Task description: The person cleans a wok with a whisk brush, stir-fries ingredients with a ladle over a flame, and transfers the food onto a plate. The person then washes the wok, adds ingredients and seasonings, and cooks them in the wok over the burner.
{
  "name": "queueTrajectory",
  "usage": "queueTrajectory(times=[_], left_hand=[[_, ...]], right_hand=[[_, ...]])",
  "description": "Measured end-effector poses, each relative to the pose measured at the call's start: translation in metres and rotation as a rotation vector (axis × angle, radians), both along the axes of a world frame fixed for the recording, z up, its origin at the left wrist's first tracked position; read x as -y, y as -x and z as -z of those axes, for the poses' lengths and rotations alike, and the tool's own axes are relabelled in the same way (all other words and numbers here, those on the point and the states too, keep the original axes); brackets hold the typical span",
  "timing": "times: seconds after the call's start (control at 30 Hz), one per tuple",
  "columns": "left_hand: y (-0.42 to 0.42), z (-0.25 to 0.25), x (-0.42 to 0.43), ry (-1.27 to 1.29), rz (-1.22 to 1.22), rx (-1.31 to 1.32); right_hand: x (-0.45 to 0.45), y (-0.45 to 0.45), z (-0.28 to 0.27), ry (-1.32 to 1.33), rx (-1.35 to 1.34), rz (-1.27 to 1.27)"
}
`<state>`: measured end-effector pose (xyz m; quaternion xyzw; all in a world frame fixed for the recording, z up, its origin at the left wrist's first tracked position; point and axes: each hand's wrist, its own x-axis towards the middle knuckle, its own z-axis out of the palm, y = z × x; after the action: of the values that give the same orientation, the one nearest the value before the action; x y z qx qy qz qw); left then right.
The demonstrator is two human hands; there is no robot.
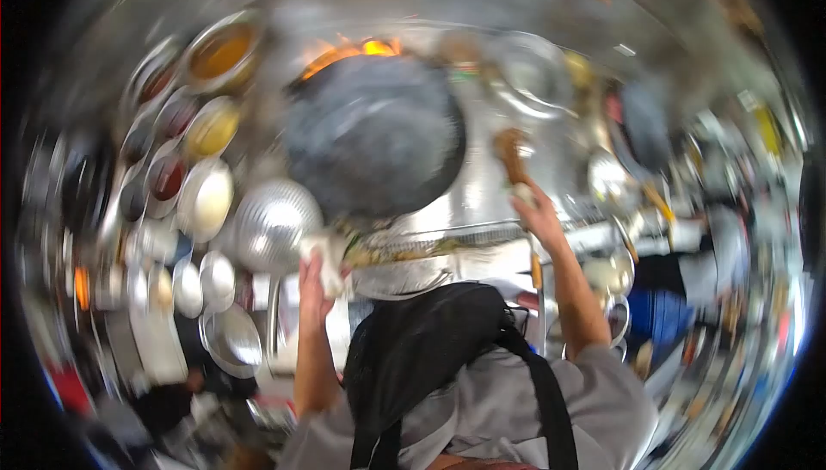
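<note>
A large dark wok (374,130) sits over a burner, with orange flames (366,50) at its far edge. My left hand (315,285) is closed on a white cloth (329,265), just below the wok's near left side. To the right of the wok, my right hand (537,215) grips the pale handle end of a brown brush-like tool (513,153), held over the metal counter. Motion blur smears the wok's inside, and its contents cannot be made out.
A perforated strainer (274,225) lies left of the wok. Bowls of sauces and seasonings (206,199) line the left. A metal pan (529,74) stands at the back right, a ladle (607,176) farther right. Part of another person (727,255) shows at right.
</note>
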<state>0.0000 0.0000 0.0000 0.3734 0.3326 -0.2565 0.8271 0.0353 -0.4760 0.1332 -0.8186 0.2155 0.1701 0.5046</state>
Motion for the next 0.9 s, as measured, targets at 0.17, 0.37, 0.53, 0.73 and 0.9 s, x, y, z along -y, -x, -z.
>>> queueTrajectory(times=[0.17,0.37,0.53,0.73,0.9], left_hand=[[-0.162,-0.013,0.028,0.144,0.103,0.163],[-0.177,-0.018,0.105,0.388,0.322,0.282],[-0.192,-0.015,0.141,-0.097,0.148,0.358],[-0.198,-0.018,0.167,0.152,-0.131,0.070],[-0.215,0.025,0.181,0.101,0.046,0.203]], right_hand=[[-0.015,-0.171,-0.052,0.053,-0.129,-0.481],[-0.086,-0.351,0.076,0.723,0.078,-0.832],[-0.184,-0.278,0.044,0.514,0.314,-0.950],[-0.038,-0.344,0.037,1.129,0.066,-0.861],[-0.131,-0.383,0.113,0.602,0.436,-0.833]])
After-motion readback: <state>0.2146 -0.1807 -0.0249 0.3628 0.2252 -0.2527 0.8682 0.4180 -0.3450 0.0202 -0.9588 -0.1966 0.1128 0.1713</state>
